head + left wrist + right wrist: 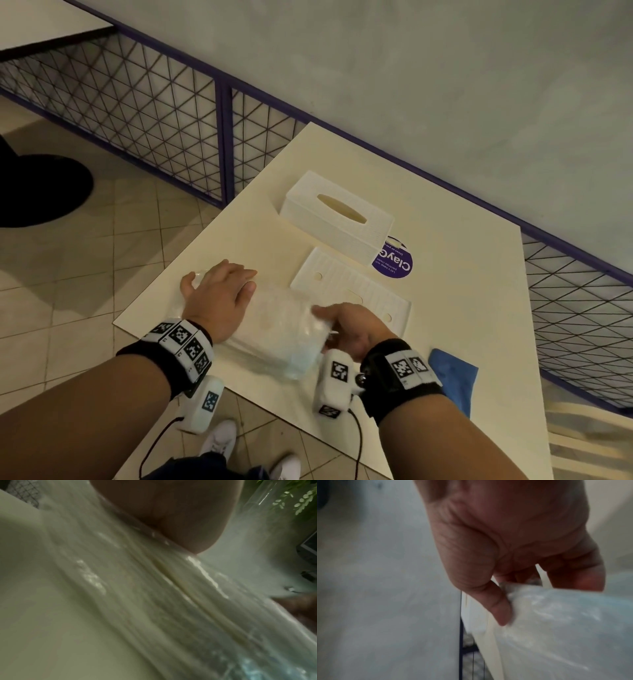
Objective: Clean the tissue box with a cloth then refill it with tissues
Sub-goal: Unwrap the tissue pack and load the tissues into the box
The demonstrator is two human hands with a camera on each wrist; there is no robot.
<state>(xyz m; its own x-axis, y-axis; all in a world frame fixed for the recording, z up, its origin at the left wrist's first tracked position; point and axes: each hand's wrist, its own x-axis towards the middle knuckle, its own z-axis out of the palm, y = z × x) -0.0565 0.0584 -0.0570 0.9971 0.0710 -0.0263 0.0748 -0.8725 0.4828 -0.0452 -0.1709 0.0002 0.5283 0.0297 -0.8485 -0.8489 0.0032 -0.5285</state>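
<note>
A plastic-wrapped tissue pack (281,330) lies near the front edge of the cream table (445,240). My left hand (229,291) presses flat on the pack's left end, fingers straight; in the left wrist view the palm (171,513) lies on the wrapper (154,588). At the pack's right end my right hand (339,325) pinches the wrapper (556,628) between thumb and fingers (501,609). The white tissue box cover (337,214) stands further back, with its flat white base (349,287) between it and the pack. A blue cloth (452,373) lies at the right, beside my right wrist.
A round purple sticker (395,260) sits on the table beside the box cover. A purple-framed wire mesh fence (171,113) runs behind and right of the table. Left lies tiled floor with a black round table foot (37,188). A cream chair (589,442) stands lower right.
</note>
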